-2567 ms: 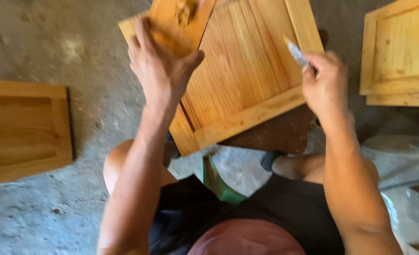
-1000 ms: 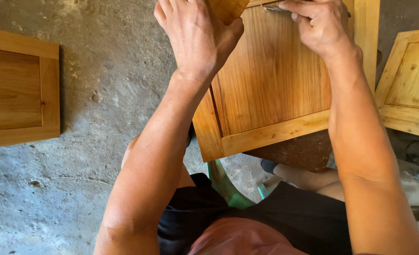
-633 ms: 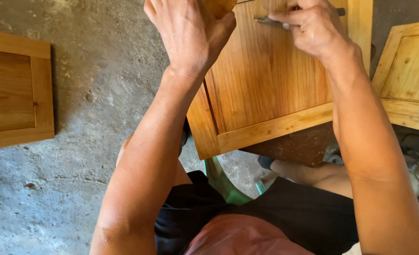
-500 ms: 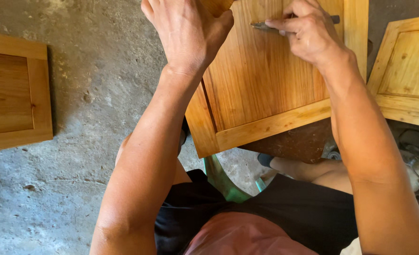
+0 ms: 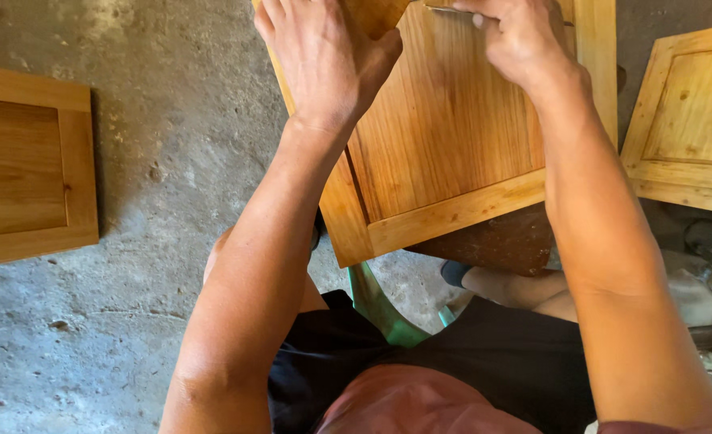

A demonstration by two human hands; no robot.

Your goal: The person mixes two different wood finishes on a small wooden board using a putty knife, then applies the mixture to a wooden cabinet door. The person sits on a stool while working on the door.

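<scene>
A varnished wooden cabinet door point(image 5: 444, 153) lies tilted in front of me, resting on a dark brown block point(image 5: 500, 241). My left hand point(image 5: 324, 56) presses a small piece of brown sandpaper point(image 5: 376, 12) against the door's upper left part. My right hand point(image 5: 516, 40) grips a thin metal blade point(image 5: 448, 10) near the door's top edge. The top of the door and both fingertips run out of the frame.
A second wooden door point(image 5: 26, 161) lies flat on the concrete floor point(image 5: 171, 161) at the left. A third door point(image 5: 689, 120) lies at the right. My knees and dark shorts are below, with a green stool leg point(image 5: 380, 309) between them.
The view has shifted so the door and both hands sit higher in the frame. My right hand has moved the blade left along the door's top, closer to my left hand.
</scene>
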